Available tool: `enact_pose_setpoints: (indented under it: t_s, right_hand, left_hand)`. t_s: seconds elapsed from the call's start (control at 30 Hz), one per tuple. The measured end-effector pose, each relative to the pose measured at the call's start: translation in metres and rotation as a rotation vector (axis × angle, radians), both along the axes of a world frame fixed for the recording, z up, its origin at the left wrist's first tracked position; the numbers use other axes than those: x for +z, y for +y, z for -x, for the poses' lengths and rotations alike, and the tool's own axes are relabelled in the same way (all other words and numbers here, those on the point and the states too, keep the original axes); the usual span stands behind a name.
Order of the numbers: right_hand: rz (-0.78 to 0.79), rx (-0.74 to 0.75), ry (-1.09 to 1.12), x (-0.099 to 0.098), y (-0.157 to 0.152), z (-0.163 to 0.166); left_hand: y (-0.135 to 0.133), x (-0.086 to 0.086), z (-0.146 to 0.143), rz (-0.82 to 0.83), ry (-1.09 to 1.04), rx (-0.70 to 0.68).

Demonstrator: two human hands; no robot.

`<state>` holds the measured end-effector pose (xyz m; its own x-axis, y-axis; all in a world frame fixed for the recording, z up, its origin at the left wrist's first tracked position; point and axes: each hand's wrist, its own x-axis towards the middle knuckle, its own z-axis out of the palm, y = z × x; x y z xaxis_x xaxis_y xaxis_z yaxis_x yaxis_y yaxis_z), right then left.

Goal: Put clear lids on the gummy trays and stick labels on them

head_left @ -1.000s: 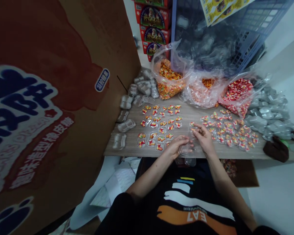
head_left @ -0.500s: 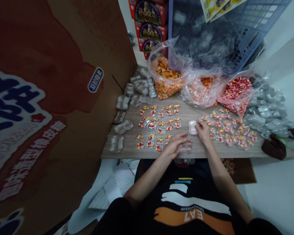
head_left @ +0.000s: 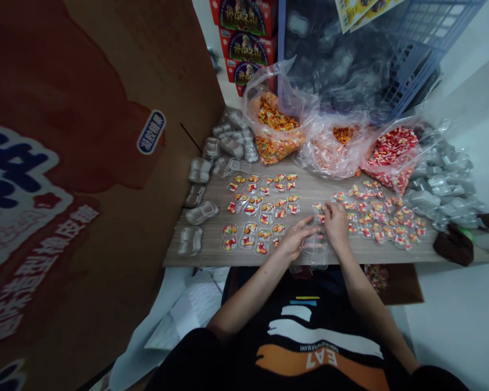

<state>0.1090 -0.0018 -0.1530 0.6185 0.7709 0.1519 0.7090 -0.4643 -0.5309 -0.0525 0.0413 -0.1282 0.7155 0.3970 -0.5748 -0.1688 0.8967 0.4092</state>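
My left hand (head_left: 299,237) is half curled near the table's front edge, thumb and fingers around a clear plastic lid (head_left: 311,247). A second clear piece (head_left: 319,259) shows just below, at the edge. My right hand (head_left: 336,221) is closed, its fingertips on the right side of a small clear candy pack (head_left: 319,212) lying on the table. Red and yellow gummy candies show inside that pack; its right part is hidden by the fingers. To the left lie rows of open-looking candy trays (head_left: 264,212); to the right, a cluster of filled packs (head_left: 377,214).
Empty clear trays (head_left: 201,212) line the left beside a large carton (head_left: 118,179). Behind stand bags of orange candies (head_left: 277,130) and red candies (head_left: 393,146), and a blue basket (head_left: 282,65) of clear plastic pieces. More clear trays (head_left: 444,182) are heaped at right.
The pack under my right fingers showed a whitish sheen before; now its candies show clearly. My right hand has shifted slightly left over it. The clear plastic at my left hand has moved slightly right.
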Motion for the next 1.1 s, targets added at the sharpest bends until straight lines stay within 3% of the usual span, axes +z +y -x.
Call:
enact_pose_setpoints:
  t_s: [0.6,0.83,1.0,1.1]
  right_hand:
    - [0.173,0.130,-0.263,-0.003,-0.008,0.005]
    - [0.001,0.283,-0.281,0.002,-0.023,0.004]
    - [0.109,0.530,-0.289,-0.001,-0.034,0.008]
    - [0.214,0.583,-0.317,-0.002,-0.033,0.010]
  left_hand:
    - [0.001,0.003,-0.005,-0.082,0.043,-0.045]
    - [0.001,0.004,0.011,-0.111,0.064,-0.002]
    - [-0.002,0.020,0.030,-0.132,0.100,0.086]
    - [-0.004,0.037,0.037,-0.178,0.082,0.107]
